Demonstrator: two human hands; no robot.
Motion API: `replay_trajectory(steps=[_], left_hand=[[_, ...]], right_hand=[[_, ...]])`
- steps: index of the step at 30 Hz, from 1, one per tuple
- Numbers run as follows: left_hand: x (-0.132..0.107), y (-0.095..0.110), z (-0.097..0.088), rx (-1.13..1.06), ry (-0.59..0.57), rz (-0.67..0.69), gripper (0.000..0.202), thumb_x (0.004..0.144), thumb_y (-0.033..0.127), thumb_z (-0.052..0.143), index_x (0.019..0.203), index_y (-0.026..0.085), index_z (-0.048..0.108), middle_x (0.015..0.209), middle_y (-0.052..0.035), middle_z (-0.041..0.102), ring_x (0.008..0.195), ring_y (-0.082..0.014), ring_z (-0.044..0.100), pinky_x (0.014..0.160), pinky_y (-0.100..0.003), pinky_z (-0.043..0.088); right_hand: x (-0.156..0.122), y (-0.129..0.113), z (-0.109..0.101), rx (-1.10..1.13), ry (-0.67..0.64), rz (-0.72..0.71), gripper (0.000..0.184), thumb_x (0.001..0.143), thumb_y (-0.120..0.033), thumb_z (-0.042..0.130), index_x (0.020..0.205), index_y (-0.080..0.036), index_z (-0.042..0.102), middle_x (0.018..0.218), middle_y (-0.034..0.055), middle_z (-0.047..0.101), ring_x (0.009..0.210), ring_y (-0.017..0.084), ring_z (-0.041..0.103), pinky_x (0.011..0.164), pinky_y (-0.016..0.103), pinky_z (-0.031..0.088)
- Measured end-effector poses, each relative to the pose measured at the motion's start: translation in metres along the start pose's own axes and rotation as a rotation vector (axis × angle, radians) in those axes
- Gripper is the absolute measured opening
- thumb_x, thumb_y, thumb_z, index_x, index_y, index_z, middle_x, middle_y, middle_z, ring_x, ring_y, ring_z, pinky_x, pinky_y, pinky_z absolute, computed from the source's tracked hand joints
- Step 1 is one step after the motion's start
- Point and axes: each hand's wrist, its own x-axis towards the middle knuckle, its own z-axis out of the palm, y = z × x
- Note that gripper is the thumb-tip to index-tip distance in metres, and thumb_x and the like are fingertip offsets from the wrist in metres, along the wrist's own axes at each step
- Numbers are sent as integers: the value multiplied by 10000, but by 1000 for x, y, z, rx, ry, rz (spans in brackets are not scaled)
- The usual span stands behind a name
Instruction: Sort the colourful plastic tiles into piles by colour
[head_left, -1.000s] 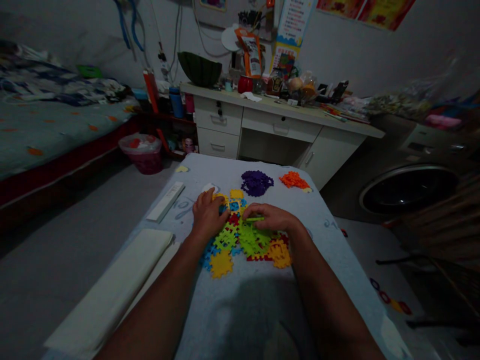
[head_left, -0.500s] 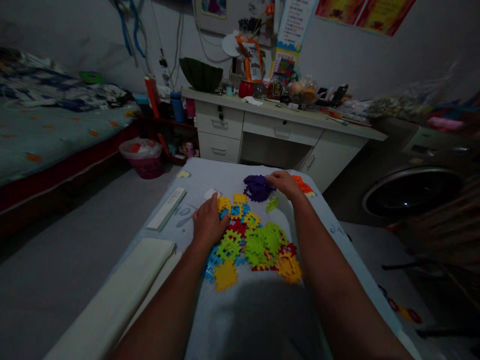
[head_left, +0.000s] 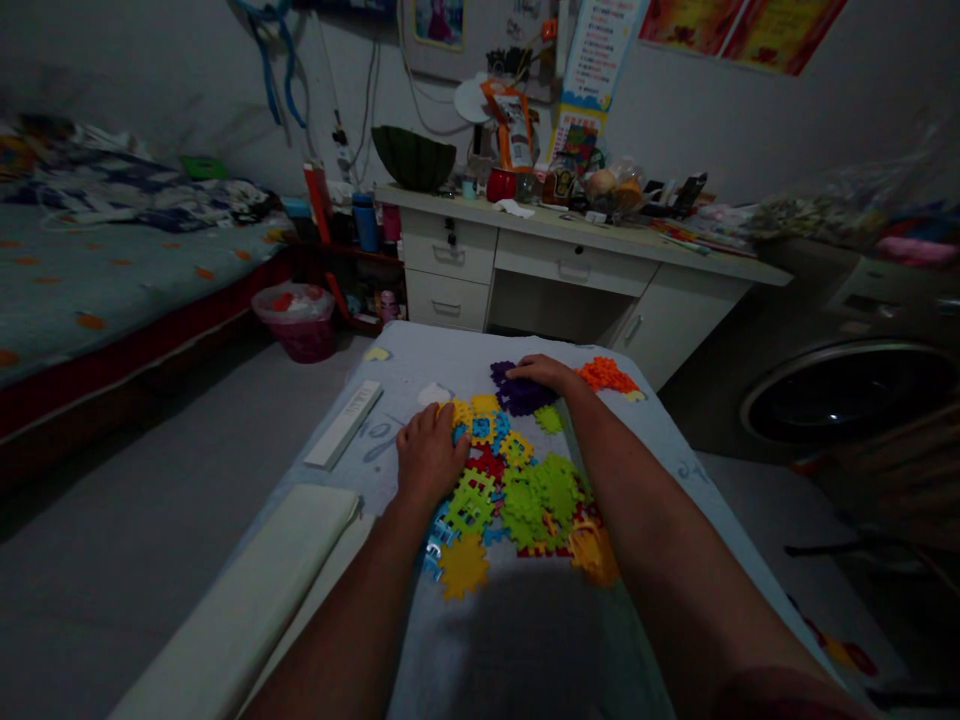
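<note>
Purple pieces (head_left: 521, 398) placed far on worktop (head_left: 450, 350), left of orange pieces (head_left: 606, 375), presumably for colour separation. Right hand (head_left: 546, 370) laid over purple pieces, left hand (head_left: 431, 455) at mixed pile (head_left: 529, 500), left edge, seemingly for steadying; neither grip could be discerned.

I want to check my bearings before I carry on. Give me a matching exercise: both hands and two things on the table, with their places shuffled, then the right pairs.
Things:
1. Right hand
2. Left hand
3. Orange pieces
4. Long white box

Places:
A. Near the far right corner of the table
B. Along the table's left edge
C. On the purple pieces
D. At the left of the yellow and blue pieces

Pairs: 1-C, 2-D, 3-A, 4-B
</note>
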Motion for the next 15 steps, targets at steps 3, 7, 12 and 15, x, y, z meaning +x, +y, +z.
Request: replay_trajectory(steps=[3,7,12,15], left_hand=[[0,1,0,3,3,-3,526,925,381,488,1422,211,455,1463,-129,484,1317,-311,440,1069,-480,342],[0,3,-2,-4,1,-8,526,921,353,494,1422,195,456,1464,-137,484,1324,-313,434,1067,-491,349],[1,2,-3,-35,14,-8,468,942,342,455,1385,195,492,1436,-122,516,1301,-304,464,1057,-487,365],[3,0,-3,-76,38,-15,413,976,320,379,1347,205,519,1383,-110,561,1262,-273,507,1037,-455,388]], right_hand=[[-18,-7,-1,6,-7,-82,404,716,-525,722,916,-175,704,875,44,703,790,193,609,711,281,454],[-55,-16,0,86,31,-256,411,706,-513,720,933,-172,687,901,23,680,838,189,589,758,288,452],[-105,-32,19,234,-24,-482,352,732,-463,719,942,-184,676,964,25,685,925,196,604,859,325,467],[-128,-42,31,318,-70,-568,342,745,-454,729,956,-192,670,1000,33,683,958,197,609,880,332,475]])
